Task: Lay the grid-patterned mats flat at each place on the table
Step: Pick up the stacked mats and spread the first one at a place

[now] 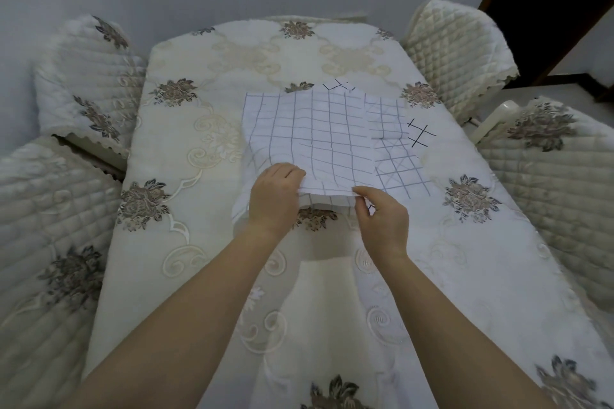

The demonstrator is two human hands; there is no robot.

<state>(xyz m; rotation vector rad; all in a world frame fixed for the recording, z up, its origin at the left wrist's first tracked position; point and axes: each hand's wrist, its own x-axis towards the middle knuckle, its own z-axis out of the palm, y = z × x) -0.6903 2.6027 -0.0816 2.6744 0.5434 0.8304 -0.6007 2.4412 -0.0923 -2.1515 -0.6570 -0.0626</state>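
A stack of white mats with grey grid lines point(312, 139) lies in the middle of the table point(186, 242), which wears a cream embroidered cloth. The top mat's near edge is lifted off the pile. My left hand point(275, 196) pinches that edge at its left end. My right hand point(382, 219) pinches the same edge at its right end. Beneath, another grey-grid mat point(395, 163) sticks out to the right, and one with black lines point(420, 134) peeks out further right and at the back.
Quilted chair backs stand around the table: two on the left point(86, 83) point(43, 242) and two on the right point(455, 53) point(551, 176). A grey wall is behind, and a dark doorway point(564, 3) is at the top right.
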